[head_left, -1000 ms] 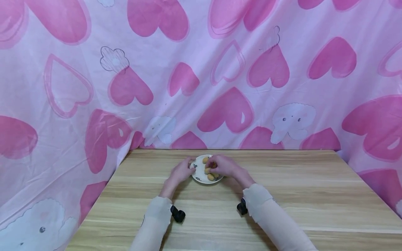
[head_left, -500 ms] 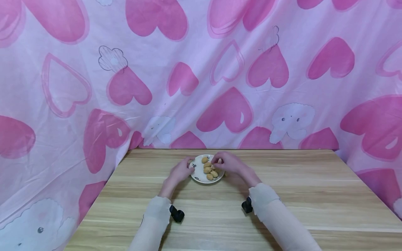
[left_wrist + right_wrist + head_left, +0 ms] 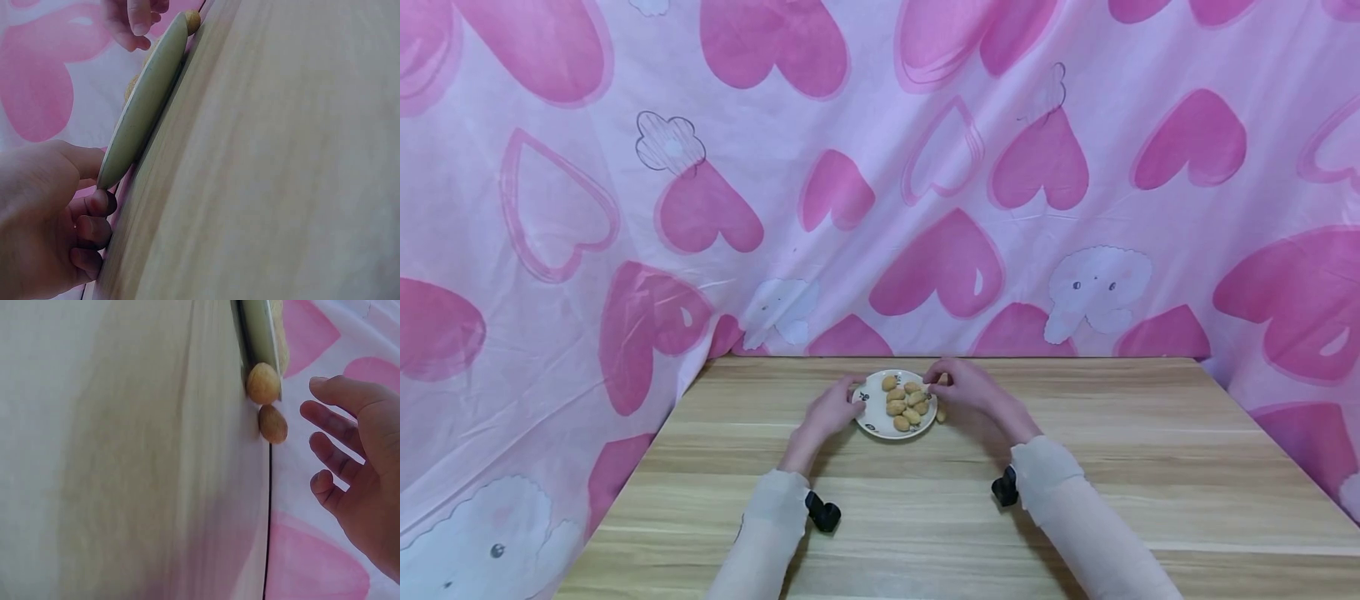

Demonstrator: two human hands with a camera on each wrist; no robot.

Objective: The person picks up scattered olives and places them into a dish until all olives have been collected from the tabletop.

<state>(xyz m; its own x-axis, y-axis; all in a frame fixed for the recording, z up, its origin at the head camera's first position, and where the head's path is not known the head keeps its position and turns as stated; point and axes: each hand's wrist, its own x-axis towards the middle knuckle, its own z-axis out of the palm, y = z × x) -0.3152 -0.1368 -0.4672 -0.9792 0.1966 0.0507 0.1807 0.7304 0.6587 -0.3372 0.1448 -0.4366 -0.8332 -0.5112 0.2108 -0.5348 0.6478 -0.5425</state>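
A white plate with small dark prints stands on the table, bearing several tan, oval nuts, like walnuts in the shell. My left hand pinches the plate's left rim, thumb above and curled fingers below, as the left wrist view shows. Just off the right rim hovers my right hand; in the right wrist view its fingers are loosely spread, with nothing between them. Beside the plate on that side, two loose nuts lie on the table: one nut by the rim, another nut close to it.
The wooden table reaches back to a pink cloth printed with hearts, which hangs behind and at both sides. A black wrist camera sits on the left sleeve, and another black camera on the right one.
My right hand has moved right, from over the middle of the plate to beyond its right rim, uncovering more nuts. The left hand stays on the plate's rim.
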